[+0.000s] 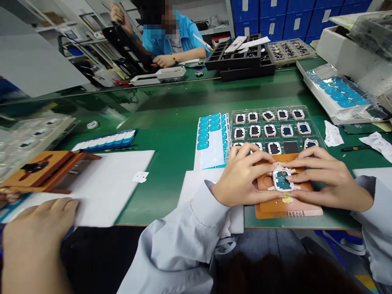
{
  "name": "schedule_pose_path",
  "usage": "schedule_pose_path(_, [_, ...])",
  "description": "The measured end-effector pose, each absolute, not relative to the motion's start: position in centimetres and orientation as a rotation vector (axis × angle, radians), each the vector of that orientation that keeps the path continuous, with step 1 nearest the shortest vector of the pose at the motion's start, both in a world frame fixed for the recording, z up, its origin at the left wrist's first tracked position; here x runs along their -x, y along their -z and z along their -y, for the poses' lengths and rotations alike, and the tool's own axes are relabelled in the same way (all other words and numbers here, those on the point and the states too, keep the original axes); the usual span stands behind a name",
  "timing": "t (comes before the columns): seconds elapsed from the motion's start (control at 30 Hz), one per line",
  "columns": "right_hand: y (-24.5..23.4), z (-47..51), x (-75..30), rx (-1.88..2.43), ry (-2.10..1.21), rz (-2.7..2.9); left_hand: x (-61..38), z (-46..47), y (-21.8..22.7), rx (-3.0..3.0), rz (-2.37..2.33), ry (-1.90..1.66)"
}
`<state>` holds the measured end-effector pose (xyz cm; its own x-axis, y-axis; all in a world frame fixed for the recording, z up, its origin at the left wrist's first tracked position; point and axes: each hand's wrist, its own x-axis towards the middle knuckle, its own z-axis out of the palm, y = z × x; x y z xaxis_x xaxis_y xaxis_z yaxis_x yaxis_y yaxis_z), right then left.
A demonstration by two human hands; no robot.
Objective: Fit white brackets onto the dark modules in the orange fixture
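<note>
Between my two hands lies a silver, rounded-square watch case, with green showing through its open middle. It rests on an orange fixture plate that has small white strips and a yellow patch. My left hand grips the case's left side, fingertips at the top corner and thumb near the lower edge. From the right, my right hand holds it with fingers bent against its rim and thumb below. Just behind them stands a clear plastic tray with several similar cases in its pockets.
A sheet of blue stickers lies left of the tray. Crumpled white paper and a black pen-like tool are at right. Another person's hand rests by an orange press. Across the bench, a person in blue sits.
</note>
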<state>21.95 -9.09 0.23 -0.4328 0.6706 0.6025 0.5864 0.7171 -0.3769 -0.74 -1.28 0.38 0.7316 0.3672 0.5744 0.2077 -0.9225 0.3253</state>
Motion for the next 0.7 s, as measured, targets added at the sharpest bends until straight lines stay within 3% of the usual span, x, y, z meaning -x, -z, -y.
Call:
schedule_pose_path(0.3, [0.2, 8.9, -21.8, 1.006, -0.134, 2.105, 0.3, 1.0, 0.1, -2.392, -0.380, -0.979])
schedule_pose_path(0.4, [0.8, 8.6, -22.1, 1.003, -0.368, 1.981, 0.3, 1.1, 0.2, -2.415, -0.378, -0.822])
schedule_pose_path(0.57, [1.0, 8.0, -23.4, 1.003, -1.025, 1.659, 0.5, 0.5, 0.3, -2.492, -0.483, -0.622])
schedule_pose_path(0.7, [0.4, 7.2, -24.1, 1.012, -1.306, 1.289, 1.9, -1.6, 0.1, -2.506, -1.109, -0.776])
